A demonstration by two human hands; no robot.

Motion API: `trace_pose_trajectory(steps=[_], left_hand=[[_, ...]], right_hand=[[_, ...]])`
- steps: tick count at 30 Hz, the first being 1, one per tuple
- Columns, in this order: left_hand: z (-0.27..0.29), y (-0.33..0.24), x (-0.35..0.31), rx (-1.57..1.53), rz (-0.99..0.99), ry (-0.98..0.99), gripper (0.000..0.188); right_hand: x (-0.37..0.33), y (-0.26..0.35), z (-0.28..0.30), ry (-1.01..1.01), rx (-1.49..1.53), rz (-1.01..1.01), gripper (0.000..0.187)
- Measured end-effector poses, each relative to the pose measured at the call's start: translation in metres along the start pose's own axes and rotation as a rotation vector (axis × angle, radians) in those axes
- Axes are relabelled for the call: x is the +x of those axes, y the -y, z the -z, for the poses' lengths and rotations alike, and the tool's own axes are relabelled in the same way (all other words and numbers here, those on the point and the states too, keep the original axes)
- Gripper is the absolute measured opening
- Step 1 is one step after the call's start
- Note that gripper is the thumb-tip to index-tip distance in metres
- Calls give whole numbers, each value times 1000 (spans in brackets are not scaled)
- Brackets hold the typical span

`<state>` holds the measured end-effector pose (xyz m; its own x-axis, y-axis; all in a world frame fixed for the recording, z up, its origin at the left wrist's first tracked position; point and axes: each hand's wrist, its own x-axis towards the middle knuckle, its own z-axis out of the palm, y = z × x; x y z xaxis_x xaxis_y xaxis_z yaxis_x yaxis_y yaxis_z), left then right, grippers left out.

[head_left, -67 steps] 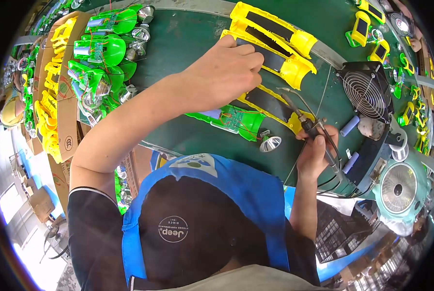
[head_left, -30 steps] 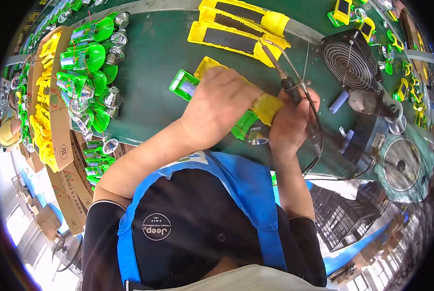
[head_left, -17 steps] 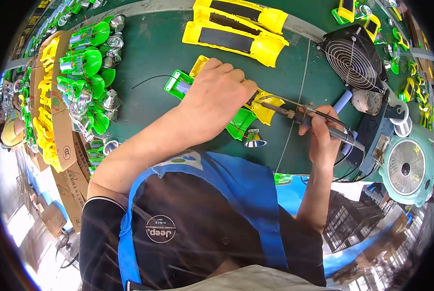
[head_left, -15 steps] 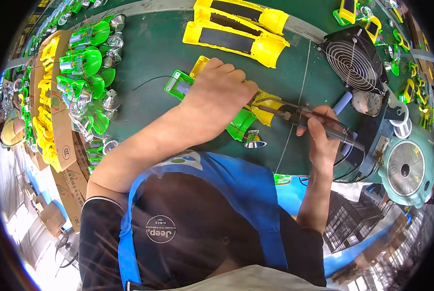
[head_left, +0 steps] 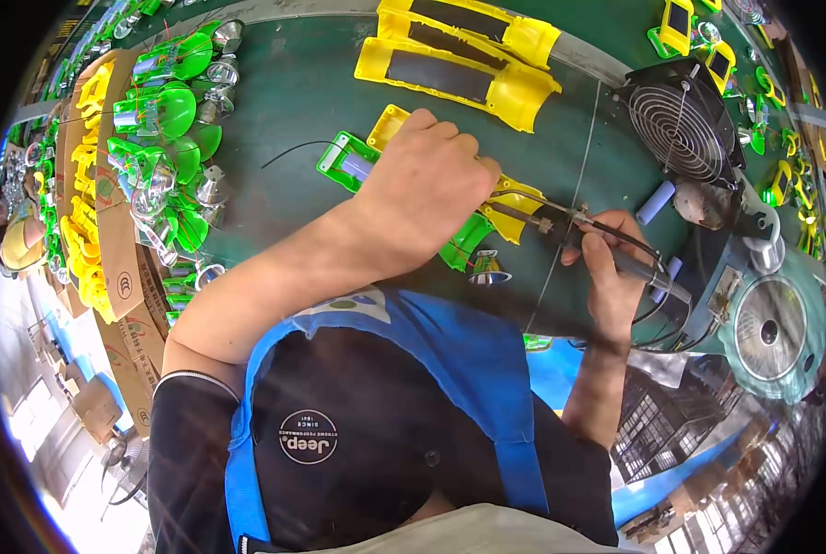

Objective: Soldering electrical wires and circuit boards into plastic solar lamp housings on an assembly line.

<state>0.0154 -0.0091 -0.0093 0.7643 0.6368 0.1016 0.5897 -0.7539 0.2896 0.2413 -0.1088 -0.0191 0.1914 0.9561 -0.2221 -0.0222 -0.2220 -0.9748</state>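
My left hand (head_left: 431, 189) is closed over the middle of a yellow plastic housing (head_left: 516, 205), its fingertips hidden beneath. Along the near side of that housing lies a green plastic housing (head_left: 461, 242) with a blue cylindrical cell (head_left: 356, 166) and a loose dark wire at its left end. My right hand (head_left: 614, 268) grips the handle of a soldering iron (head_left: 630, 260) with a thin tube along it. The iron points left toward my left hand; its tip is hidden near those fingers. A silver reflector cup (head_left: 489, 268) sits beside the green housing's right end.
Yellow shells (head_left: 441, 76) with dark panels lie at the back. A black fan with a wire guard (head_left: 676, 129) and a teal round fan (head_left: 768, 328) stand at right. Loose blue cells (head_left: 655, 202) lie near the iron. Green lamp assemblies (head_left: 164, 111) and a cardboard box (head_left: 118, 222) line the left.
The view has shifted slightly, so the bench items appear a little further right. Both hands keep their hold; the iron stays close to my left hand with little visible movement.
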Motion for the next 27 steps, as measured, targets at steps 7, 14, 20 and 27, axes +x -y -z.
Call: trace_pose_trajectory(steps=[7,14,20,27], left_hand=[[-3,-1,0,21,0,-24,5],[3,-4,2,23,-6,-4,6],[-2,-4,0,61,-1,-18,4],[11,3,-15,-61,-51,-137,5]], right_hand=[[-18,-30,-9,-315,266,387,38],[-13,-41,-52,-125,-14,616,41],[-11,-48,-50,-93,-337,804,34],[-5,-48,-45,-258,33,566,47]])
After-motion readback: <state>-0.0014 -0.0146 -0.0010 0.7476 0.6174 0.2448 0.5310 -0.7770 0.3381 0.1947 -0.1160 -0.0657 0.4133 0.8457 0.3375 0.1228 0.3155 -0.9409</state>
